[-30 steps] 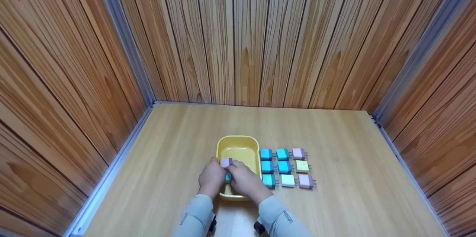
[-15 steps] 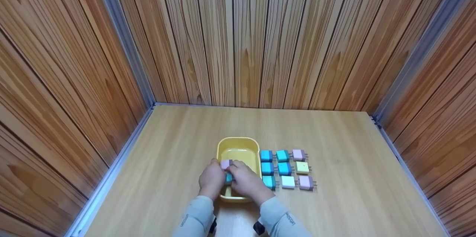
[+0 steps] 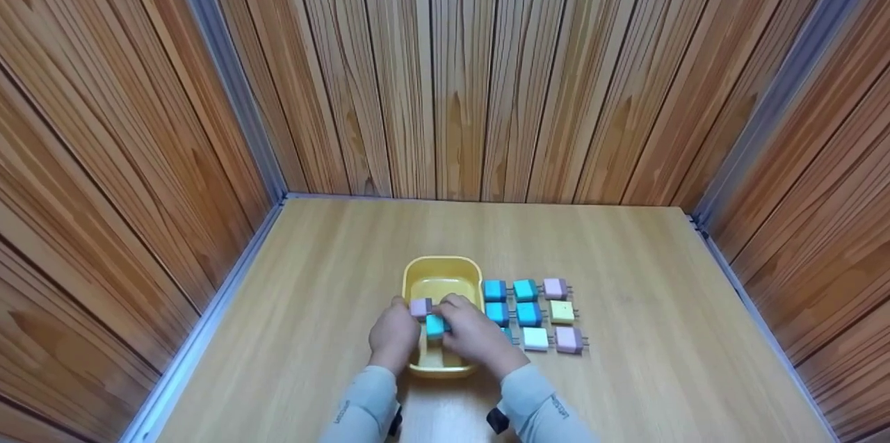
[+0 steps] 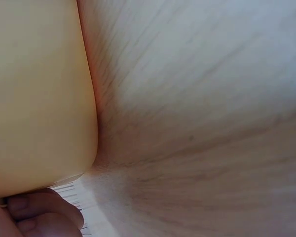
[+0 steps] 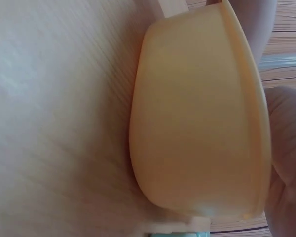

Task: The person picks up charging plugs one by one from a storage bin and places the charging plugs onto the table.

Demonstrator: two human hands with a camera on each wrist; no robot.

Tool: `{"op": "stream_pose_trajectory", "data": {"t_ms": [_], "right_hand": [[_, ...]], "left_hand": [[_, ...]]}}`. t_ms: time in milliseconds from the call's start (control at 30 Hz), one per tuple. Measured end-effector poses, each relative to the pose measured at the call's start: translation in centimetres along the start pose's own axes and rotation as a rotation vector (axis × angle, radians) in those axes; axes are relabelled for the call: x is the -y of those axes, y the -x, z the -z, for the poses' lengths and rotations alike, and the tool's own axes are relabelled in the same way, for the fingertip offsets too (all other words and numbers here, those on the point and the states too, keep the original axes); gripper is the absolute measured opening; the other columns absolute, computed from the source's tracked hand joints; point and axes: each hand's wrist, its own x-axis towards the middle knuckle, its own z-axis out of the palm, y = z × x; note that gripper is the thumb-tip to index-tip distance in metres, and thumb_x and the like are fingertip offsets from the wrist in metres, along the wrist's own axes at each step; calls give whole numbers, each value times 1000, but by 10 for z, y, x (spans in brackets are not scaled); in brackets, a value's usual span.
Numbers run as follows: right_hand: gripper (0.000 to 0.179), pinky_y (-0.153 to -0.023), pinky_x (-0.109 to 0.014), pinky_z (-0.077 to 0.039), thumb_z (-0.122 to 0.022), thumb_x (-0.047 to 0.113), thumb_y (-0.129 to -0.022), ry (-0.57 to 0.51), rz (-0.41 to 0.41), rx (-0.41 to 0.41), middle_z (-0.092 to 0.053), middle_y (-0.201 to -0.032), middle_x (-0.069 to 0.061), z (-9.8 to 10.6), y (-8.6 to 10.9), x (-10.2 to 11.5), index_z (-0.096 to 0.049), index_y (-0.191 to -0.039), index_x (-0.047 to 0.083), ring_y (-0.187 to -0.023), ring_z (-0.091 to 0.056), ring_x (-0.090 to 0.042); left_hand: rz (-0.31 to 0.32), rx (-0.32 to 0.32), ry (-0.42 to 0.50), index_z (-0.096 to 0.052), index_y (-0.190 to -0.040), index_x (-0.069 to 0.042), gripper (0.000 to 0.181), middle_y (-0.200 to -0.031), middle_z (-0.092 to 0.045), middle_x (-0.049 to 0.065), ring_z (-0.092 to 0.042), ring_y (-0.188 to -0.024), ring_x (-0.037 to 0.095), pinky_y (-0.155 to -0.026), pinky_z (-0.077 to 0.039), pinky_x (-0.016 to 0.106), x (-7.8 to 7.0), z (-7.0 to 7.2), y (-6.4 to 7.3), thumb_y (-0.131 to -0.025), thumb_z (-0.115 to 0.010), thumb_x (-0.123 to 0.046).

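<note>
In the head view, my left hand [image 3: 394,337] grips the left side of a yellow plastic tub [image 3: 443,262]; its curled fingers [image 4: 47,212] show against the outside of the tub in the left wrist view. A pink wall charger [image 3: 419,307] lies beside that hand's thumb, inside the rim. My right hand [image 3: 476,332] reaches over the right rim and pinches a teal wall charger [image 3: 435,326] at its prong end, over the tub. The right wrist view shows mostly the tub's outer wall; the right fingertips are hidden there.
Right of the tub, several chargers lie in rows on the wooden table [image 3: 334,255]: a blue charger [image 3: 494,290], a yellow charger [image 3: 562,311], a white charger [image 3: 535,339] and a pink charger [image 3: 569,339] among them. Wood-panelled walls [image 3: 459,81] enclose the table.
My right hand has shifted slightly right, and the teal charger has moved right and a little away with it, now showing more fully. The left hand and the pink charger beside it stay nearly still.
</note>
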Motion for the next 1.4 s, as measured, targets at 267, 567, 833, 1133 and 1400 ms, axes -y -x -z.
{"op": "stream_pose_trajectory", "data": {"t_ms": [267, 567, 833, 1133, 1400], "right_hand": [[44, -103, -34, -51, -71, 12, -91, 64, 64, -13, -58, -124, 5, 10, 6, -3, -64, -134, 14, -110, -56, -10], [41, -107, -41, -48, -70, 18, -96, 20, 11, -22, -56, -131, 6, 25, 16, -4, -62, -136, 19, -118, -55, -13], [45, -111, -43, -45, -68, 17, -97, 34, -10, -14, -53, -141, 0, 39, 21, -8, -60, -140, 15, -126, -53, -17], [44, -109, -42, -47, -68, 15, -95, 76, 12, -75, -54, -138, 0, 51, 27, -12, -60, -139, 13, -123, -54, -16], [46, -111, -40, -45, -68, 16, -95, 104, 9, -133, -54, -139, 2, 62, 35, -20, -60, -140, 15, -130, -52, -16]], "left_hand": [[-29, -21, -2, -59, -118, -2, 27, -94, -70, 13, -69, -85, 30, -70, -53, 51, -1, 2, 2, -92, -52, -6], [-17, -12, 15, -59, -119, -3, 26, -91, -69, 12, -67, -80, 28, -69, -53, 49, -3, 3, 0, -96, -49, -9], [-31, -9, 15, -59, -120, -3, 25, -91, -68, 12, -68, -80, 28, -70, -54, 49, -1, 1, 2, -101, -45, -13], [-29, -12, -7, -59, -124, -3, 28, -96, -71, 13, -69, -84, 29, -69, -54, 49, -1, 2, 2, -101, -46, -13], [-15, 4, -5, -57, -131, -1, 34, -102, -71, 14, -68, -87, 27, -71, -55, 48, -1, 2, 3, -103, -44, -14]]}}
